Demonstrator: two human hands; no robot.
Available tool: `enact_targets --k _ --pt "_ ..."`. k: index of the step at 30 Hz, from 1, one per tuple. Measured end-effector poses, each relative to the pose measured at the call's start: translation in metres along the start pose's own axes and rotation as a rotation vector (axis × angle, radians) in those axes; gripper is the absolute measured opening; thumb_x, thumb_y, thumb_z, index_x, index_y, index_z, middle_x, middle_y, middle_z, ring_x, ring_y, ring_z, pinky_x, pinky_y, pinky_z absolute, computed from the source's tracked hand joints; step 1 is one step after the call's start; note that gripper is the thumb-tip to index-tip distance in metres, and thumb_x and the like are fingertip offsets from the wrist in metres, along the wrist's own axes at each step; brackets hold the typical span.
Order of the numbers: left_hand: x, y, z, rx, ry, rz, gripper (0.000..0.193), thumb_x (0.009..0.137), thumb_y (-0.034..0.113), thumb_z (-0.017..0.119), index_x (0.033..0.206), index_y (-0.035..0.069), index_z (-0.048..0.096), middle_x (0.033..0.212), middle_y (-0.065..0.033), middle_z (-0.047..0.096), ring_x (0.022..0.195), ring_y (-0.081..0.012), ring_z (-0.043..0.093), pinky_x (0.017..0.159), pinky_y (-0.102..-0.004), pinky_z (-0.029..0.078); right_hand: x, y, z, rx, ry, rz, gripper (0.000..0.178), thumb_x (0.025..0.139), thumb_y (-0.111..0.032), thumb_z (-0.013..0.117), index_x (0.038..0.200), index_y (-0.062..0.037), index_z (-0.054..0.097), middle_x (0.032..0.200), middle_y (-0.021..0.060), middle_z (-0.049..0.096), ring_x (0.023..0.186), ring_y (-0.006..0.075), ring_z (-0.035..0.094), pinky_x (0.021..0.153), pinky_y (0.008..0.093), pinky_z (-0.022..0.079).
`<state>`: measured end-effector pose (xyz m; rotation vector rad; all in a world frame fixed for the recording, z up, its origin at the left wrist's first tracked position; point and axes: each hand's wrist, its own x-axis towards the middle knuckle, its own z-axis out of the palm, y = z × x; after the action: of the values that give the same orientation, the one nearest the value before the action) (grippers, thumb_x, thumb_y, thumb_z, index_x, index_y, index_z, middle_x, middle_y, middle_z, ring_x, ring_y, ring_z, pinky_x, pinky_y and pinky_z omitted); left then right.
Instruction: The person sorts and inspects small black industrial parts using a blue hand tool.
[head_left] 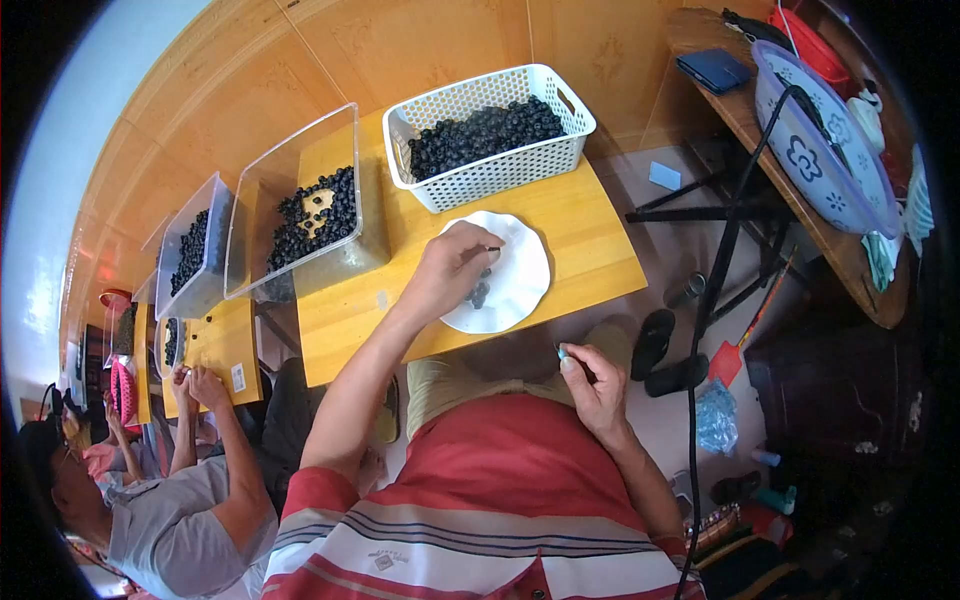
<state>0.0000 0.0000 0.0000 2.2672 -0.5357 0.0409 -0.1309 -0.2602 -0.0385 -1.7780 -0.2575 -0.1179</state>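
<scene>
My left hand [447,272] is over the scalloped white plate [522,268], thumb and fingers pinched on a small dark round piece. A few similar dark round pieces [479,292] lie on the plate below it. Lower right, off the table's front edge, my right hand [598,392] is closed, with a small pale-blue tip showing at its thumb. What it holds is mostly hidden. Behind the plate stands a white perforated basket [500,178] filled with dark round pieces [485,135], berries or beads; I cannot tell which.
Left on the wooden table [345,340], a clear bin [345,250] holds more dark pieces. Beyond it, a co-worker [190,500] handles pieces at another table beside a second bin [205,275]. At right, a side table [850,265] bears a purple flowered basin [815,150]; a black cable hangs down.
</scene>
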Motion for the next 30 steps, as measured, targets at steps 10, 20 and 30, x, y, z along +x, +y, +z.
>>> enact_targets --k 10,20,30 --pt "-0.051 0.019 0.022 -1.396 0.190 -0.351 0.017 0.097 0.006 0.064 0.113 0.003 0.064 0.103 -0.0077 0.070 0.090 -0.0177 0.071 0.086 -0.0355 0.061 0.022 -0.015 0.009 0.028 -0.070 0.004 0.021 0.096 -0.011 0.064 0.108 0.0056 0.067 0.087 0.0140 0.068 0.078 0.0203 0.066 0.072 0.0305 0.051" --pt "-0.075 0.026 0.045 -1.697 0.157 -0.417 0.016 0.098 0.009 0.063 0.112 0.003 0.065 0.105 -0.0094 0.071 0.095 -0.0203 0.072 0.087 -0.0390 0.062 0.036 -0.030 0.022 0.000 -0.088 -0.115 0.021 0.094 -0.011 0.068 0.107 0.0056 0.067 0.095 0.0174 0.070 0.085 0.0254 0.070 0.075 0.0332 0.054" --pt "-0.086 0.041 0.051 -1.781 0.152 -0.419 0.011 0.099 0.012 0.062 0.107 0.006 0.067 0.099 -0.0068 0.071 0.093 -0.0179 0.071 0.086 -0.0372 0.061 0.039 -0.033 0.030 -0.011 -0.093 -0.227 0.021 0.093 -0.008 0.069 0.109 0.0046 0.066 0.096 0.0175 0.070 0.084 0.0271 0.070 0.074 0.0335 0.054"
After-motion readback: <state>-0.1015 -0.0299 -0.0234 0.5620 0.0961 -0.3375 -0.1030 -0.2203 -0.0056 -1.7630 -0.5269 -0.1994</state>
